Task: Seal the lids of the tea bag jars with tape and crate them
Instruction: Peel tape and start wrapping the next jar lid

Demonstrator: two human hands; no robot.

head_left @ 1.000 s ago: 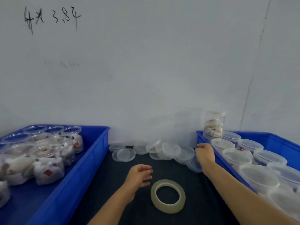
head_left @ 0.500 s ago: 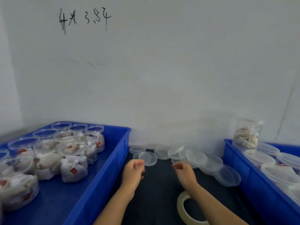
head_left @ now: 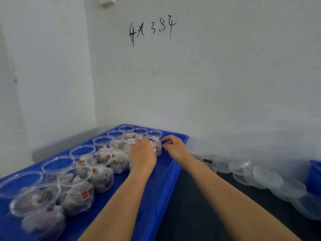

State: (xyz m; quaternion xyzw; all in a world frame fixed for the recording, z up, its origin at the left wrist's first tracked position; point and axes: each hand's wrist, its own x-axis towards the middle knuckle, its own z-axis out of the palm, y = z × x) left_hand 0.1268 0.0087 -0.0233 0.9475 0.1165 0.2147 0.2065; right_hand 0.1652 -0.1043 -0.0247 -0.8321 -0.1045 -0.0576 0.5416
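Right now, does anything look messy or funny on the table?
Yes. The clear lids lie in a jumbled, overlapping heap along the wall, some tilted, instead of sitting on jars. The jars of tea bags in the blue crate stand open with no lids. Nothing looks spilled or broken.

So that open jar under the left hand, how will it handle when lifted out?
Probably light: the jar looks like thin clear plastic holding only tea bags. With no lid on, tilting could spill them. The left hand may dent its wall if it squeezes.
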